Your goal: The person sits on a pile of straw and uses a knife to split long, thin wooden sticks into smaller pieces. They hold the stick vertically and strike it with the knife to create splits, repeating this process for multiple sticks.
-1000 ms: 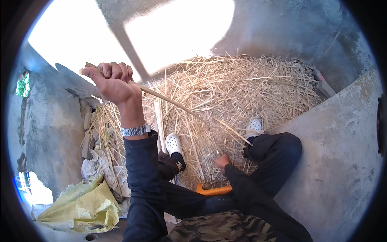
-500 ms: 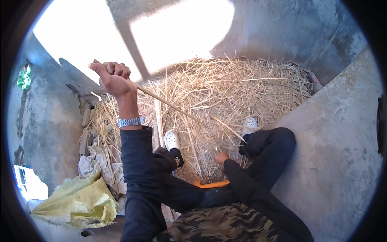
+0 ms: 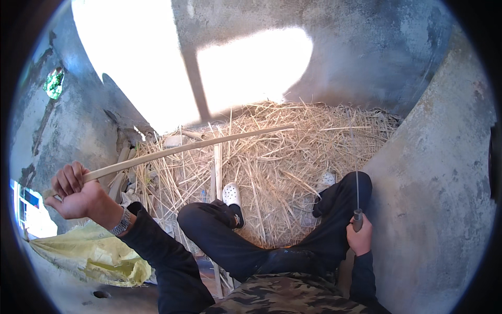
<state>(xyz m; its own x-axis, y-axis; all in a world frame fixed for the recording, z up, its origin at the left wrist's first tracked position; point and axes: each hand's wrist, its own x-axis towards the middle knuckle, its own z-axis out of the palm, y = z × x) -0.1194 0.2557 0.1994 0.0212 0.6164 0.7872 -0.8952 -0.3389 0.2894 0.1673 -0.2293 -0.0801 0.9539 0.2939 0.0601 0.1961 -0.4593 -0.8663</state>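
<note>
A long pale bamboo strip [image 3: 183, 150] is gripped near one end by my left hand [image 3: 78, 192], whose fingers wrap round it at the far left. The strip slants up to the right, its free end over the straw. My right hand [image 3: 360, 238] is beside my right knee, closed on a knife [image 3: 357, 221] with a dark handle. The knife's long thin blade, seen nearly edge-on, points away from me. Strip and blade are well apart.
Loose straw and shavings [image 3: 266, 167] cover the floor between my feet, up to the far concrete wall [image 3: 355, 57]. Torn yellow sacking [image 3: 99, 254] lies at the lower left. Upright wooden pieces [image 3: 218, 170] stand near my left shoe [image 3: 231, 194]. A low concrete wall [image 3: 429, 183] slopes along the right.
My left hand has moved left and toward me, carrying the strip, whose free end has swung away from my right hand. My right hand has moved right, and the knife blade shows clearly.
</note>
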